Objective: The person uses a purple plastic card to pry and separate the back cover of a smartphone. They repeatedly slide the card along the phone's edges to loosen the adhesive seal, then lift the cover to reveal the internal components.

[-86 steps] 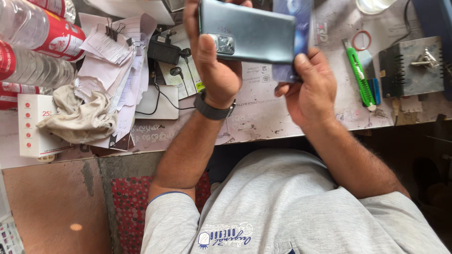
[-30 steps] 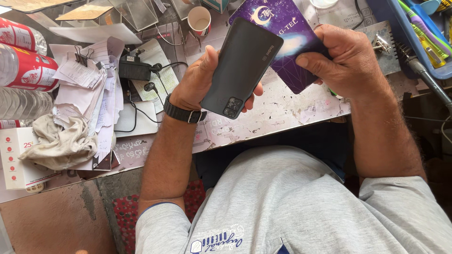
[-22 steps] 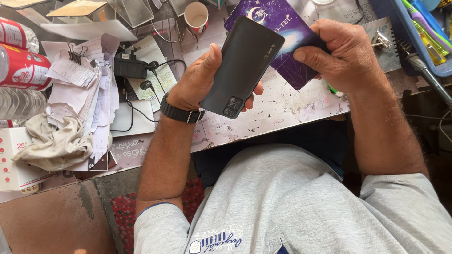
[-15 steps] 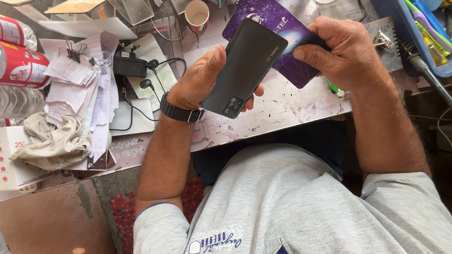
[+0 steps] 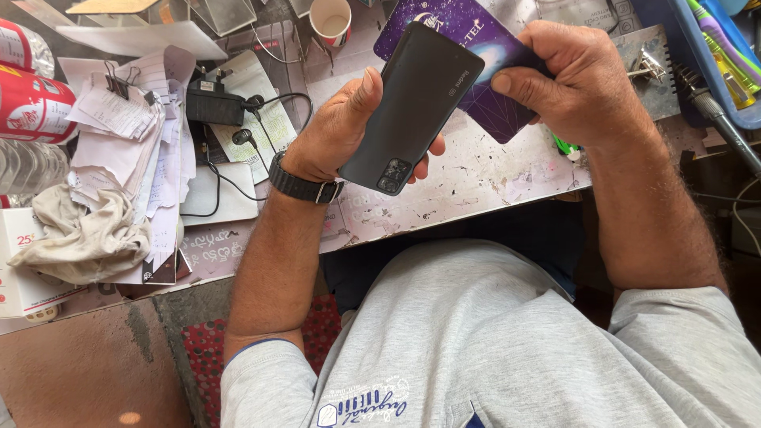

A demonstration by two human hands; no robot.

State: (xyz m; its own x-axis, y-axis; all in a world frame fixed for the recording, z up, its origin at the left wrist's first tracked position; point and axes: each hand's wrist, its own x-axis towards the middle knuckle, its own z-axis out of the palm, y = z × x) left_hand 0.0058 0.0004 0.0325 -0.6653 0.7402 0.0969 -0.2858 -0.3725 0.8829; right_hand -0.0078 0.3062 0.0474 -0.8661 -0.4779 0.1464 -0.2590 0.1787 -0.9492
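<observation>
My left hand [image 5: 337, 131] grips a dark grey smartphone [image 5: 412, 107], back side up with its camera cluster toward me, tilted over the worktable. A black wristwatch [image 5: 301, 186] sits on that wrist. My right hand [image 5: 575, 79] pinches a thin purple plastic card [image 5: 468, 47] whose edge lies along the phone's right side. The card passes under the phone, so part of it is hidden.
A scratched worktable [image 5: 476, 178] holds a stack of clipped paper slips [image 5: 131, 143], a crumpled cloth [image 5: 83, 238], a black charger with cable [image 5: 214, 107], a paper cup [image 5: 330, 20], plastic bottles [image 5: 28, 103], and a blue tray of tools [image 5: 713, 55] at the right.
Earlier the phone was held high and level with both hands. Now it is tilted in my left hand, and my right hand has brought the purple card to its edge.
</observation>
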